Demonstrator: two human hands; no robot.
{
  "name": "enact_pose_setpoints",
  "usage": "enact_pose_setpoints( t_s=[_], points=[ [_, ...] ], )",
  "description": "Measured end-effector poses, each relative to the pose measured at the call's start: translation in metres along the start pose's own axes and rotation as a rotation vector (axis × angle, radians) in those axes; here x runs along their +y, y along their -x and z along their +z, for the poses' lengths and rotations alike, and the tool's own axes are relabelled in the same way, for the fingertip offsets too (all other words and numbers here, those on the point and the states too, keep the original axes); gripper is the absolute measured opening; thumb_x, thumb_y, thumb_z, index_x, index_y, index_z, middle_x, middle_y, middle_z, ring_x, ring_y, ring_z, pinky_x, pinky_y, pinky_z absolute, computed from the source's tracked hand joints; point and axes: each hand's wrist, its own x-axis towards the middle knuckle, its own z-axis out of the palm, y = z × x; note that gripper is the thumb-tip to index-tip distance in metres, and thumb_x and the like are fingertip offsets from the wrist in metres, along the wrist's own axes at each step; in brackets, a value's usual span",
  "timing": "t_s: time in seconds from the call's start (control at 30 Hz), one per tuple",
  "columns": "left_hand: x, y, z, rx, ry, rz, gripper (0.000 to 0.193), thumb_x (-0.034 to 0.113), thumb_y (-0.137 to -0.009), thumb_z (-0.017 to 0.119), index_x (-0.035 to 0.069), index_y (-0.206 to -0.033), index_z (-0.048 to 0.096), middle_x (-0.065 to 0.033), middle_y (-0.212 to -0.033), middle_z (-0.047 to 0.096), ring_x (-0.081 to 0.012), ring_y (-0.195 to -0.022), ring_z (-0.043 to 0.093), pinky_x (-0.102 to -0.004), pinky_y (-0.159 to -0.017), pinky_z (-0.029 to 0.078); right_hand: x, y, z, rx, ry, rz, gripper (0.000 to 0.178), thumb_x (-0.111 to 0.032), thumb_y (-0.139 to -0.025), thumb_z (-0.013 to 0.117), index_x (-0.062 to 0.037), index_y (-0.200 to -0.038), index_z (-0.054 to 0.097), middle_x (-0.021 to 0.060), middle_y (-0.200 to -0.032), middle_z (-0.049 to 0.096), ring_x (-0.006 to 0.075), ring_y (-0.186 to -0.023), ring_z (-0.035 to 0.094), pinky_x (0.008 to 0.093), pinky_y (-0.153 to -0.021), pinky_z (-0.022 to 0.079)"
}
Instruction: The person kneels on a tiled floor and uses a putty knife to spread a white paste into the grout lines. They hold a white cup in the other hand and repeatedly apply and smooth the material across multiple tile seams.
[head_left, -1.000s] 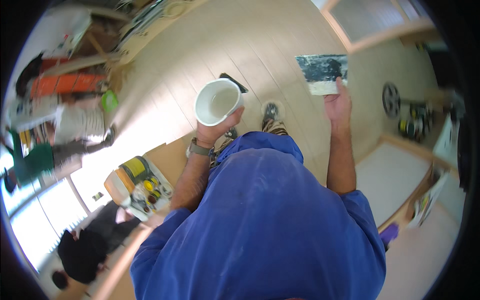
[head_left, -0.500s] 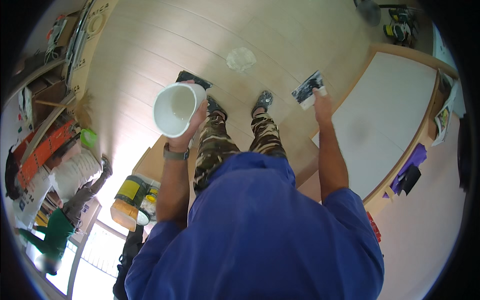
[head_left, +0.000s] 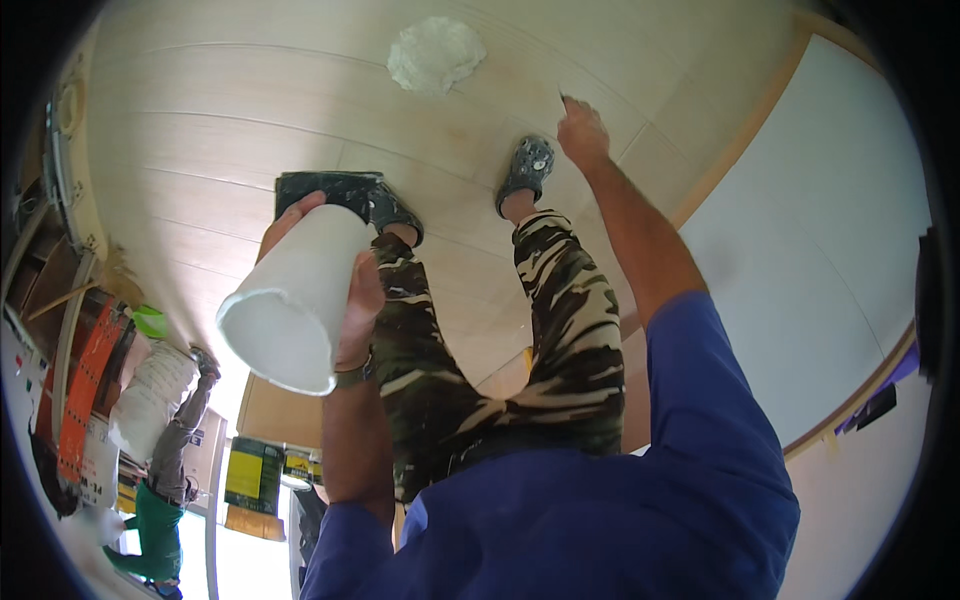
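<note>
My left hand [head_left: 360, 300] is wrapped round a white plastic bucket [head_left: 310, 265], small and tapered. Its mouth is tipped toward me and down to the left, and the inside looks white. Just past those fingers is a dark flat slab [head_left: 325, 190] with pale smears, beside my left shoe [head_left: 396, 215]; whether the hand touches it I cannot tell. Out in front of my right shoe, my right hand [head_left: 583, 132] is closed on a broad putty knife, now almost edge-on with only a thin dark tip showing. A rough white patch of paste [head_left: 437, 55] lies on the floor ahead.
To the right runs a large white panel [head_left: 800, 230] with a wooden edge. On the left are shelves with an orange piece [head_left: 88, 385], a broom head [head_left: 120, 275] and a person in green [head_left: 160, 535]. Containers with yellow labels [head_left: 253, 475] stand by my left arm.
The bucket has come lower and left, tipping its mouth downward. My right hand has moved up and left, turning the putty knife from flat to edge-on. The whole view has shifted.
</note>
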Motion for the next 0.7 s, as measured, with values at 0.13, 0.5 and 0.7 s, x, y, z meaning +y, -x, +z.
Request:
enact_pose_setpoints(
  t_s=[0.13, 0.5, 0.7],
  points=[
    [-0.055, 0.021, 0.044, -0.092, -0.028, -0.072, 0.052, 0.036, -0.081, 0.054, -0.01, -0.106, 0.048, -0.0196, -0.105, 0.054, -0.0277, -0.094, 0.054, -0.0353, -0.078, 0.046, 0.033, -0.066, 0.062, -0.063, 0.144, 0.039, 0.03, -0.012, -0.081, 0.051, -0.0094, -0.111, 0.05, 0.012, -0.111, 0.055, 0.0306, -0.105, 0.053, 0.0435, -0.083, 0.048],
    [-0.144, 0.07, 0.091, -0.114, -0.032, -0.094, 0.058, 0.045, -0.084, 0.047, -0.01, -0.101, 0.049, -0.0229, -0.102, 0.053, -0.0314, -0.092, 0.055, -0.0383, -0.077, 0.047, 0.057, -0.15, 0.135, -0.019, 0.255, 0.049, 0.036, -0.01, -0.082, 0.05, -0.0129, -0.118, 0.047, 0.0079, -0.116, 0.053, 0.0297, -0.108, 0.052, 0.0411, -0.085, 0.048],
    [-0.146, 0.069, 0.093, -0.105, -0.013, -0.128, 0.066, 0.054, -0.083, 0.05, -0.008, -0.103, 0.049, -0.0214, -0.101, 0.052, -0.0314, -0.095, 0.054, -0.0396, -0.078, 0.046, 0.052, -0.141, 0.12, -0.142, 0.311, -0.012, 0.034, -0.011, -0.084, 0.047, -0.0146, -0.118, 0.048, 0.0066, -0.12, 0.053, 0.0302, -0.111, 0.05, 0.0422, -0.088, 0.047]
  ],
)
